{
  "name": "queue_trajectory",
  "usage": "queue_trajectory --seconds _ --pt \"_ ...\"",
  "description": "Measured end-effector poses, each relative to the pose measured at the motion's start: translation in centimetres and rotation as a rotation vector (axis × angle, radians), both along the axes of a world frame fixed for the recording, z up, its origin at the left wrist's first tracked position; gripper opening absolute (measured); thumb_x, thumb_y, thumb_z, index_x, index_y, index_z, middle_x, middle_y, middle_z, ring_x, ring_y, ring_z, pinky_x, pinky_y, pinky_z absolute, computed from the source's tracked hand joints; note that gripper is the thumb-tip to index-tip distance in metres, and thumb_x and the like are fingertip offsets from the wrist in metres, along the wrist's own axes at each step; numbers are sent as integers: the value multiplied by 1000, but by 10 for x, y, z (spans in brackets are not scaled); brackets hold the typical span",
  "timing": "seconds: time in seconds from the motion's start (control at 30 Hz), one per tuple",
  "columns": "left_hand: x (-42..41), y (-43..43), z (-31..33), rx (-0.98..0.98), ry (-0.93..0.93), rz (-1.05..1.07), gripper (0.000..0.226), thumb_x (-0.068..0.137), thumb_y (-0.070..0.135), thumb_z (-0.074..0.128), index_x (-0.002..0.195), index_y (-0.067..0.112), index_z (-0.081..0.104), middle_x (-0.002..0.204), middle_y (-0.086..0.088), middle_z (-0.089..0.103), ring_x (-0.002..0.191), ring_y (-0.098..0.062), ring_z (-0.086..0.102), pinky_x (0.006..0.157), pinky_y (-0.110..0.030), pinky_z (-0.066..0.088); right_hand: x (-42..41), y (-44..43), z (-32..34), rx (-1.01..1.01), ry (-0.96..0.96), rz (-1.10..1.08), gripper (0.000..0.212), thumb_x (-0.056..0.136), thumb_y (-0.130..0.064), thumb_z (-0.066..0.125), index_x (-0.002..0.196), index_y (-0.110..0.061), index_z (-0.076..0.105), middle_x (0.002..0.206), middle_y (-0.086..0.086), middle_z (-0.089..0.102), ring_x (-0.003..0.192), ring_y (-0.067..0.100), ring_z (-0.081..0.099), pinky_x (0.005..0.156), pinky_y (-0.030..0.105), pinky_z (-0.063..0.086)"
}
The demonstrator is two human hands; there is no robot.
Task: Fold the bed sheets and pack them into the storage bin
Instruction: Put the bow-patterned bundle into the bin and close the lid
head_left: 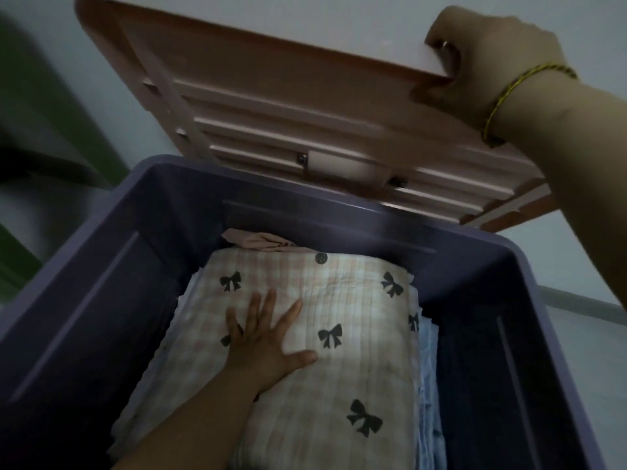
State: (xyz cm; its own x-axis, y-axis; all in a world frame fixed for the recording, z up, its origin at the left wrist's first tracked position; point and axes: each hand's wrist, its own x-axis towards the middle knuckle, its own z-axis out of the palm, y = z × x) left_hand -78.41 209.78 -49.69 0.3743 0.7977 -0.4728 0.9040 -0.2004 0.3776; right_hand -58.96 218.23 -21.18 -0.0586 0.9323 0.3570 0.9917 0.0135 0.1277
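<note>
Bedding fills the bottom of the deep purple plastic storage bin (84, 266), and on top of the stack lies a folded pink-and-white checked sheet (356, 300) printed with black bows. The person's left hand (268, 340) rests palm down on that sheet, its grip wide, with the fingers straight and spread and the thumb out to the side, holding nothing. Pale blue folded fabric (429, 385) shows in layers under the sheet's right edge, against the bin's right wall. A crumpled beige cloth (264, 239) peeks out at the far end, just behind the checked sheet. Above the bin's far rim a ribbed pink plastic lid (271, 96) stands tilted up and open. The right hand (485, 59) has its grip closed round the lid's upper corner, fingers curled over the edge. A thin gold bracelet (509, 93) circles that wrist, and a ring (445, 44) shows on one finger.
</note>
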Motion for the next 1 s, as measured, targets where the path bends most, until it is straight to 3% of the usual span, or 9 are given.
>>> queue_trajectory --seconds 0.07,0.17,0.37,0.43,0.53,0.63,0.73,0.9,1.0 --pt "-1 -1 3 -2 7 5 120 35 100 9 138 48 -20 142 8 -40 135 -21 -34 102 -51 -28 -4 -18 13 58 -14 -9 44 89 -32 57 127 -14 45 125 19 54 111 41 50 88 46 40" --pt "-3 -6 14 -12 38 9 88 76 79 34 142 45 -14 150 2 -32 137 -21 -30 106 -52 -22 -15 -45 31 128 -61 -12 44 89 -31 55 128 -12 45 125 20 54 107 42 52 86 49 42" --pt "-20 -23 73 101 110 -61 69 93 51 37 147 37 -4 156 -2 -14 143 -20 -15 112 -46 -13 -43 -90 53 116 -17 -33 42 89 -32 55 126 -15 44 118 21 57 106 42 53 83 43 41" --pt "-33 -42 104 311 6 -20 61 95 45 32 148 33 3 157 1 -1 144 -15 -4 115 -38 -8 -49 -106 48 64 2 -16 42 88 -33 56 125 -16 45 115 22 59 103 41 54 81 41 41" --pt "-54 -82 154 857 -397 57 48 95 44 27 133 22 44 136 -3 50 126 -16 44 107 -25 19 -52 -132 35 53 18 48 35 90 -31 54 120 -15 50 112 20 61 101 39 56 71 36 36" --pt "-67 -111 182 1270 -572 89 37 95 35 34 124 15 43 131 -2 48 123 -21 39 110 -29 19 -51 -153 13 238 -46 168 14 85 -10 58 98 -7 60 83 23 64 72 41 62 55 30 27" --pt "-72 -125 208 1432 -475 180 46 93 41 35 129 12 35 137 -10 30 130 -29 26 115 -32 4 -52 -180 -13 332 -25 262 19 53 -2 63 72 -5 63 52 15 56 39 32 53 42 19 25" --pt "-66 -127 211 1278 -107 -9 72 79 56 40 130 6 34 133 -20 50 126 -27 30 107 -44 9 -48 -228 -58 268 25 341 44 37 -20 85 76 -9 67 60 11 61 48 29 58 43 26 43" --pt "-72 -131 192 1132 31 -130 70 72 56 39 119 6 55 115 -16 65 112 -29 57 104 -48 25 -54 -253 -83 194 57 387 55 31 -31 87 79 -12 68 63 7 62 50 26 58 45 24 42"
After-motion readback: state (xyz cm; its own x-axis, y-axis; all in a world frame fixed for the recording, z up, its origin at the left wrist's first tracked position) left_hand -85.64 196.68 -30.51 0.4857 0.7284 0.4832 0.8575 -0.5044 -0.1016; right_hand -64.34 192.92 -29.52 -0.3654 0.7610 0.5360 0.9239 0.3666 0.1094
